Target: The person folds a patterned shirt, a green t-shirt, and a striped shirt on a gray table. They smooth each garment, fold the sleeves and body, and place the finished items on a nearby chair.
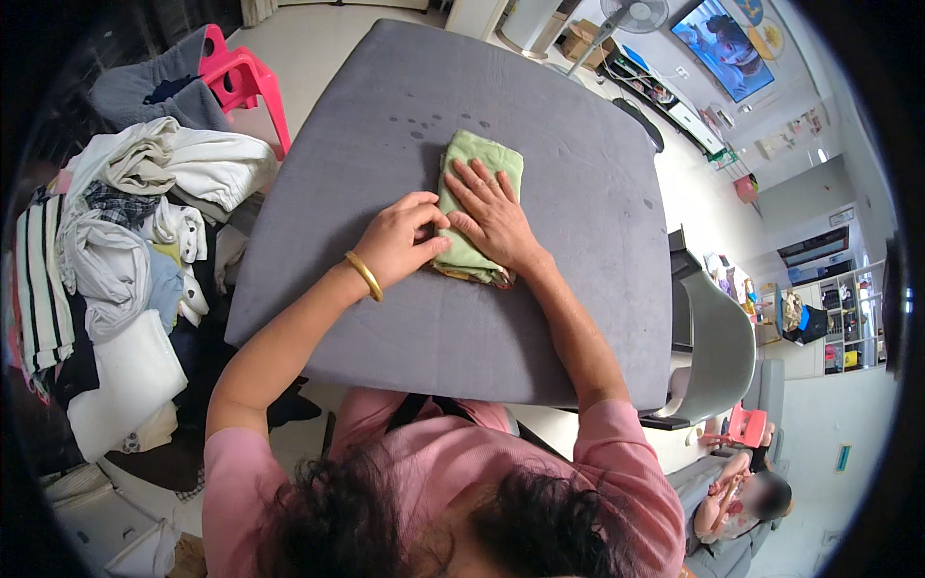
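Observation:
A folded light-green garment or cloth [483, 148] lies on the grey fabric-covered table [347, 180] in front of me. Layers with another color show at its near edge. My right hand [488, 213] rests flat on top, palm down and fingers spread. At the cloth's left edge, my left hand [405, 238] has its fingers curled, the thumb and fingertips touching that edge. Whether they pinch any fabric cannot be made out. A gold bangle [363, 276] circles my left wrist.
A large heap of clothes [115, 267] is at the left, beside a pink plastic chair [242, 76]. Dark spots mark the table's far part. A grey chair [715, 347] stands at the right edge. Another person [730, 498] sits on a sofa at lower right.

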A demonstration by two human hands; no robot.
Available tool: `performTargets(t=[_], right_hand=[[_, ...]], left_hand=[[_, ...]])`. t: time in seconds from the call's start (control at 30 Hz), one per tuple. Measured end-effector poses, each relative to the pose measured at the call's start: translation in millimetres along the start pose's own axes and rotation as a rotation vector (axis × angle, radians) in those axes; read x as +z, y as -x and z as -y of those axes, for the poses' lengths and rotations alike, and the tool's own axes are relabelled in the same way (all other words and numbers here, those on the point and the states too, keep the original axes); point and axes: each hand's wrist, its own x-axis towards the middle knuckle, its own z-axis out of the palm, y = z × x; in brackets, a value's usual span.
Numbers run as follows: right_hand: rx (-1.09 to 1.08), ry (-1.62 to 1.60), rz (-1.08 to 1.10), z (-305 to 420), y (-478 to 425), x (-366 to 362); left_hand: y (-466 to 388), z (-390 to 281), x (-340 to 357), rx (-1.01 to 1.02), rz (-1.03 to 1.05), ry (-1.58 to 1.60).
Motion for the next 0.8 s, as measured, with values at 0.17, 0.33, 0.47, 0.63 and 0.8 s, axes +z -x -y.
performTargets(t=[0.17, 0.33, 0.47, 0.63, 0.8], right_hand=[[0.168, -0.42, -0.23, -14.8, 17.0, -15.2], [0.429, -0.37, -0.276, -36.4, 103.0, -52.0], [0.686, -0.444, -0.289, -55.3, 131.9, -63.6], [0.675, -0.44, -0.391, -73.3, 141.7, -65.5], [0.608, -0.439, -0.403, -67.5, 137.5, -67.8]], left_hand=[[-17.0, -13.2, 2.3, -0.584, -0.133, 0.779], [-55.4, -16.2, 9.9, -0.836, 0.053, 0.342], [-97.3, -15.6, 22.6, -0.489, 0.069, 0.119], [-106.0, -73.2, 18.6, 0.496, -0.106, -0.826], [-48.0, -21.8, 47.8, 0.644, 0.026, -1.097]])
